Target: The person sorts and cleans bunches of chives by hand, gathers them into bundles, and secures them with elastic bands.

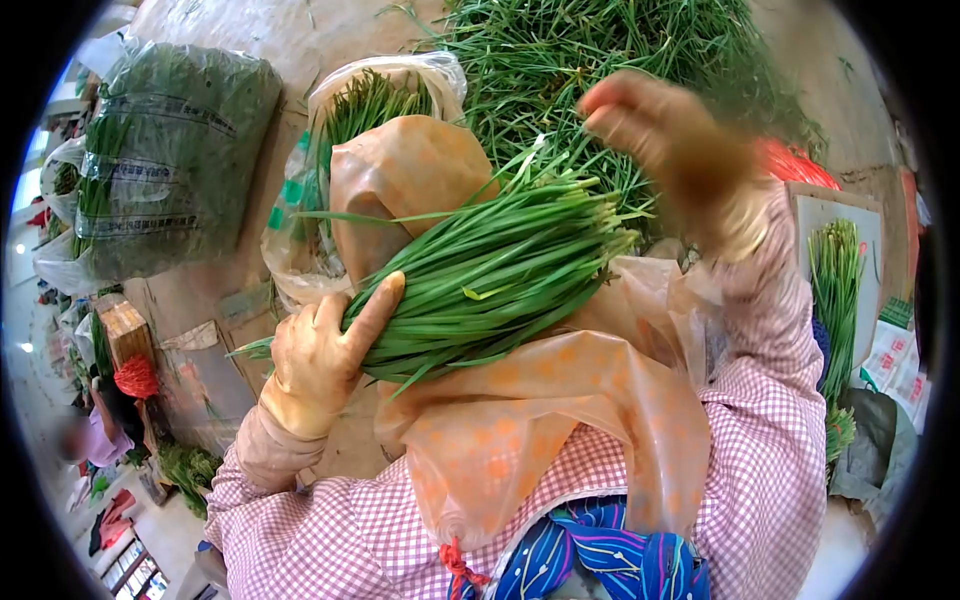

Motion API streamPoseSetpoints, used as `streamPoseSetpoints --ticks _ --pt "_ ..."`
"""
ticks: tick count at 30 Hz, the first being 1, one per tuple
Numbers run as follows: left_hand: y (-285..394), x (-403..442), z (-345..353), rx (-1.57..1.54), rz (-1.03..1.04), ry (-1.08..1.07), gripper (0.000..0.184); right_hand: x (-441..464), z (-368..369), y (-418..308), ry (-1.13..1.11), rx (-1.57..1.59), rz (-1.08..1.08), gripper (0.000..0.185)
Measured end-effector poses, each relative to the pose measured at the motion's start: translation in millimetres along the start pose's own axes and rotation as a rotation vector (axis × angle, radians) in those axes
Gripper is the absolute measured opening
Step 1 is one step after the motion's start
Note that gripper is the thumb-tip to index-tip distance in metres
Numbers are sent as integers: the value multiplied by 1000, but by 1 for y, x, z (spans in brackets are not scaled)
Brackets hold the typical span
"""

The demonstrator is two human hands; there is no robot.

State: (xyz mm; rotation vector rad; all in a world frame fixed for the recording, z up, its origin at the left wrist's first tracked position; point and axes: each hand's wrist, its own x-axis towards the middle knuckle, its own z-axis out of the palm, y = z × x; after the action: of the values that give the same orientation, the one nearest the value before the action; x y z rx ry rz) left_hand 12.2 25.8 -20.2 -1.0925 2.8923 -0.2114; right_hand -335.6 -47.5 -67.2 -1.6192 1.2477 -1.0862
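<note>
well, furthest left sits a bulging bag of greens (180, 165), well apart from the hands. next comes the left hand (315, 365), its fingers (378, 305) wrapped round the leafy end of a bunch of green stalks (500, 270), thumb laid along the top. that is the only hold i can see, and it sits at one end, so the paler ends on the right could fan out or droop if the grip slackens; squeezed too hard, the leaves might bruise. a few blades poke out of line and seem likeliest to slip. just beyond stands an open bag (380, 100) with more stalks inside; its loose plastic could snag a stray tip. the bunch lies above an orange-spotted plastic sheet (540, 400), whose slack folds could catch stalks too. behind spreads a heap of loose stalks (600, 45), near enough for strays to mix in. further right, the right hand (665, 130) is raised apart from the bunch, too blurred to tell whether it holds anything; swung carelessly, it could knock those ends askew.
</note>
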Motion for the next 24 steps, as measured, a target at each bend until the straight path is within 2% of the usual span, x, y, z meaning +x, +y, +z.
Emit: streamPoseSetpoints --ticks 2,4,6,8,10,12,13,14,16,18,20,21,23,24 --pt "4 3 -4 -51 -40 -11 62 -19 35 -31 -236 -158 -270 26" --pt "7 5 -8 -41 -65 -25 62 -31 61 -48 -396 -490 -512 26" --pt "12 2 -8 -33 -93 -39 63 -46 87 -42 -254 -522 -518 17" --pt "13 -2 -5 14 -145 -61 63 -46 89 -35 -204 -427 -515 16" --pt "11 -5 -3 7 -113 -31 63 -44 81 -34 -242 143 -144 17" --pt "7 -9 2 3 -82 7 63 -37 55 -42 -264 922 334 20" --pt "5 -13 8 -63 -80 12 63 -28 30 -49 -173 784 472 20" --pt "4 -15 13 -130 -80 15 63 -19 10 -32 -149 809 285 22" --pt "6 -13 14 -146 -89 52 63 -6 -13 -15 55 466 105 17" --pt "6 -13 14 -98 -55 43 63 3 -27 -10 202 36 39 14" --pt "5 -9 11 -75 -29 43 63 1 5 -32 -79 51 106 22" --pt "4 -7 9 -51 -4 42 63 8 13 -29 -327 -144 42 27" --pt "2 -4 7 -38 31 50 63 11 44 -12 -390 -593 -131 47" --pt "1 -3 6 -31 57 53 62 18 55 4 -419 -633 -109 54"
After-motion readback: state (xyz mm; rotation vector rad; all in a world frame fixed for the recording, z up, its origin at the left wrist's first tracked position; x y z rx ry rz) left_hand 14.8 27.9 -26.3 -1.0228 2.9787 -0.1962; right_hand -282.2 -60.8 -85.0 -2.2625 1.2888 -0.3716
